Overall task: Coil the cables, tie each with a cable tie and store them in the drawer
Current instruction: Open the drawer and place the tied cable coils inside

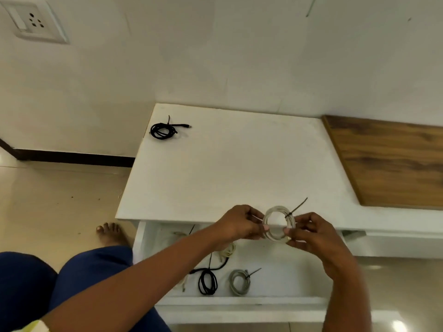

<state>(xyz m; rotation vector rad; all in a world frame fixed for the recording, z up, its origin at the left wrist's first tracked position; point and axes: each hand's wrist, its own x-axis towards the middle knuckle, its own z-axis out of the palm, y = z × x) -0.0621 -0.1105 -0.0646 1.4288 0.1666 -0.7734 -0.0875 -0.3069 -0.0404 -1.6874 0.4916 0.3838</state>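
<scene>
Coil of white round cable (278, 222) held above open white drawer (239, 301), pinched at its left side by left hand (242, 224), at its right by right hand (311, 233); thin black cable tie (296, 209) cinched round coil's upper right.

Bare forearms, bare hands — left hand (239, 224), right hand (311, 233) — blue trousers (79, 279), barefoot
</scene>
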